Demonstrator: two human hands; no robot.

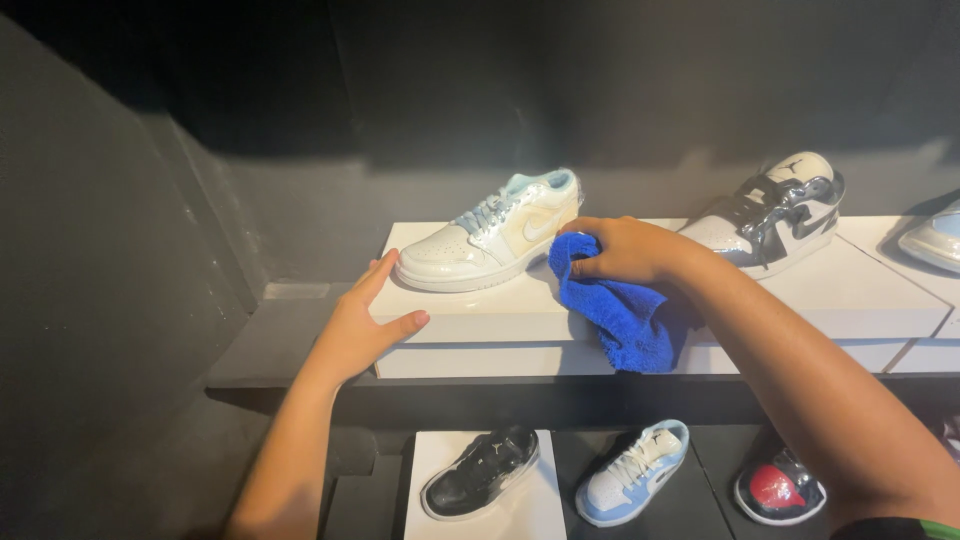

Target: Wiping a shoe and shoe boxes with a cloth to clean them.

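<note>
My right hand (625, 250) grips a bunched blue cloth (620, 310) and presses it on the top of a white box (470, 320), just right of a wrapped white and pale-blue sneaker (490, 232). The cloth hangs over the box's front edge. My left hand (362, 322) rests on the box's left corner, fingers apart, thumb on the front edge, close to the sneaker's toe.
A grey, white and black sneaker (775, 212) stands on the white box to the right (860, 295). Part of another shoe (935, 238) shows at the far right. On the shelf below are a black sneaker (480, 472), a blue-and-white sneaker (632, 472) and a red-toed shoe (780, 488). Dark walls close in at left and behind.
</note>
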